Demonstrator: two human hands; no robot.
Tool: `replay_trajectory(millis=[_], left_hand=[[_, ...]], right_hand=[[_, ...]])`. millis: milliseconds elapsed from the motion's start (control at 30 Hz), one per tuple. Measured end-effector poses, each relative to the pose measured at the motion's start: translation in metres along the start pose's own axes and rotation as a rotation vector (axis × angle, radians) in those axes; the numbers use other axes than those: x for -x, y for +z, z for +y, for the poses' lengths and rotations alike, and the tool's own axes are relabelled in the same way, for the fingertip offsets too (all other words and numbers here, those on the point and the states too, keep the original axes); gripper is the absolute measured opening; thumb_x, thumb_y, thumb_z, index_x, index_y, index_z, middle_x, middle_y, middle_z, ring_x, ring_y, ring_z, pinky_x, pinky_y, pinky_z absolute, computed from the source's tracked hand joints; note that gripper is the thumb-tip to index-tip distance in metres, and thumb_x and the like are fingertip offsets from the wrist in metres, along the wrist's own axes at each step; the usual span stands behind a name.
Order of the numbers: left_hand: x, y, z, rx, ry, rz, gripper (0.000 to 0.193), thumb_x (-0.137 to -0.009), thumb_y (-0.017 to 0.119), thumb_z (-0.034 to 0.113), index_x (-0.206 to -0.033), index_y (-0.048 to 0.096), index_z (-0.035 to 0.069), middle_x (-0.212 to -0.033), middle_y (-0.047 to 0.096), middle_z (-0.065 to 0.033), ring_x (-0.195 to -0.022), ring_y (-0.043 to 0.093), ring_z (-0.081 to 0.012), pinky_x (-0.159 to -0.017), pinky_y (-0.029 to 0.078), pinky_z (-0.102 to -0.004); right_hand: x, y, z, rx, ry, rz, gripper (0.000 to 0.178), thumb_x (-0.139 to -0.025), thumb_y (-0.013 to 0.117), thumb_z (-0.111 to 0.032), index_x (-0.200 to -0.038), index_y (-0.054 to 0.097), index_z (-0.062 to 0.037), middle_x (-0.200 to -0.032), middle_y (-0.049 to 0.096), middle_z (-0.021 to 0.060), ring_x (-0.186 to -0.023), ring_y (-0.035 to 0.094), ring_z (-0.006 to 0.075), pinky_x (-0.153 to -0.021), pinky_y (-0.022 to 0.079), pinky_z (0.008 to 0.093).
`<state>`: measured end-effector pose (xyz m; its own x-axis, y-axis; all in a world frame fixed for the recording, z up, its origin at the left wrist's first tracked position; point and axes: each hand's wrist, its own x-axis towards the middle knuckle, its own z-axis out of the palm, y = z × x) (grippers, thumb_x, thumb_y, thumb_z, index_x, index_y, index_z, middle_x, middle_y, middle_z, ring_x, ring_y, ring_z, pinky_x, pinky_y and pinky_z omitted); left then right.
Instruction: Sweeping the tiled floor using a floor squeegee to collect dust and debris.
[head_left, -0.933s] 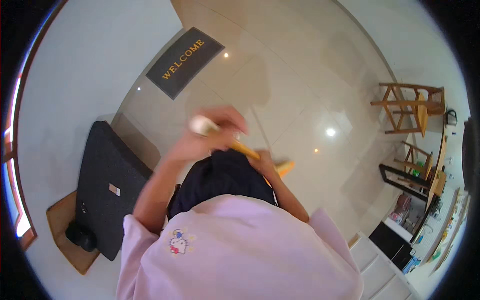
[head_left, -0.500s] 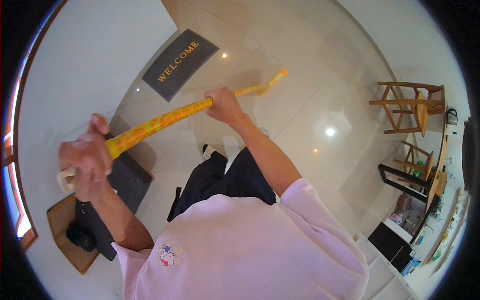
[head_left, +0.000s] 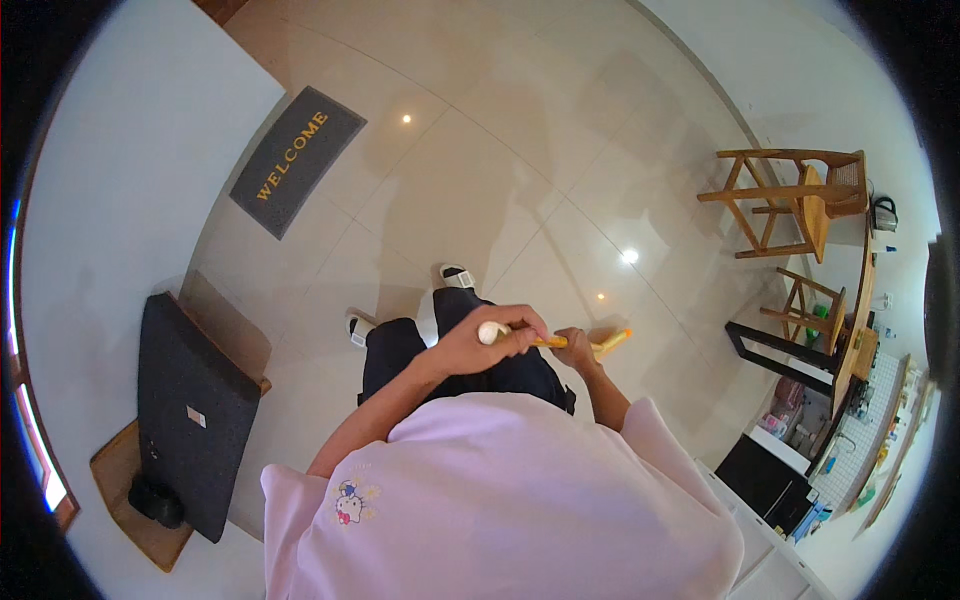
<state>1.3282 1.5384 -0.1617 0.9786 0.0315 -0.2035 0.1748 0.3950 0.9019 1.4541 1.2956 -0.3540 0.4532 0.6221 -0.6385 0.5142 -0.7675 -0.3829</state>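
Both hands grip a long pole patterned in yellow and orange, in front of my waist. My left hand wraps round its upper end, close to the white end cap. Farther down the shaft, my right hand is closed round it. Beyond the right hand a short yellow end piece shows low over the tiles, angled off to the right. The pole points away from me, so most of its length is foreshortened, and I cannot tell what kind of tool it is.
A grey doormat lies on the tiled floor at the far left. Nearer on the left stands a dark cushioned seat by the wall. Wooden chairs stand along a counter at the right. White drawers are close at the lower right.
Both hands have swung right and in toward my waist with the pole, which lay slanted across the left before. My left fingers have closed round its upper end. My view has shifted.
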Motion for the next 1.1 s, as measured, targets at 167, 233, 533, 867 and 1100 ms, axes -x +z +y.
replay_trajectory(millis=[167,233,533,867,1100], left_hand=[[0.003,-0.027,0.056,-0.094,-0.007,0.307,0.009,-0.076,0.048,0.009,-0.080,0.053,0.003,-0.069,0.049,-0.0013,-0.057,0.045,-0.0061,-0.055,0.037,-0.0170],[0.021,-0.037,0.086,-0.268,0.129,0.450,0.007,-0.074,0.048,0.007,-0.076,0.053,0.002,-0.063,0.049,-0.0021,-0.052,0.046,-0.0075,-0.057,0.039,-0.0226],[0.059,-0.042,0.156,-0.585,0.800,0.507,0.012,-0.072,0.050,0.011,-0.061,0.047,0.008,-0.048,0.047,-0.0019,-0.039,0.041,-0.0080,-0.065,0.036,-0.0331],[0.094,-0.031,0.094,-0.090,0.739,0.794,0.009,-0.075,0.048,0.014,-0.072,0.049,0.005,-0.043,0.039,0.0034,-0.034,0.033,-0.0041,-0.050,0.036,-0.0238],[0.116,0.014,0.102,-0.067,0.794,0.852,0.008,-0.071,0.052,0.008,-0.073,0.054,0.000,-0.052,0.047,-0.0016,-0.038,0.037,-0.0060,-0.044,0.035,-0.0211]], right_hand=[[-0.066,-0.032,-0.055,-0.054,-0.359,0.234,0.018,-0.055,0.060,-0.021,-0.069,0.057,-0.0085,-0.070,0.055,0.0108,-0.070,0.051,0.0298,-0.061,0.041,0.0376],[-0.094,-0.061,-0.104,-0.016,-0.461,0.253,0.019,-0.054,0.061,-0.020,-0.068,0.055,-0.0081,-0.070,0.054,0.0097,-0.069,0.051,0.0283,-0.061,0.041,0.0375],[-0.137,-0.155,-0.250,-0.056,-0.800,0.386,0.015,-0.053,0.059,-0.017,-0.061,0.051,-0.0062,-0.065,0.053,0.0114,-0.067,0.050,0.0309,-0.059,0.041,0.0399],[-0.045,-0.065,-0.181,0.091,-0.767,-0.043,0.024,-0.059,0.058,-0.025,-0.060,0.053,-0.0014,-0.060,0.052,0.0183,-0.058,0.051,0.0324,-0.053,0.040,0.0398],[-0.058,-0.069,-0.230,0.112,-0.836,-0.307,0.021,-0.058,0.058,-0.023,-0.064,0.055,-0.0030,-0.066,0.053,0.0179,-0.067,0.051,0.0321,-0.061,0.042,0.0394]])
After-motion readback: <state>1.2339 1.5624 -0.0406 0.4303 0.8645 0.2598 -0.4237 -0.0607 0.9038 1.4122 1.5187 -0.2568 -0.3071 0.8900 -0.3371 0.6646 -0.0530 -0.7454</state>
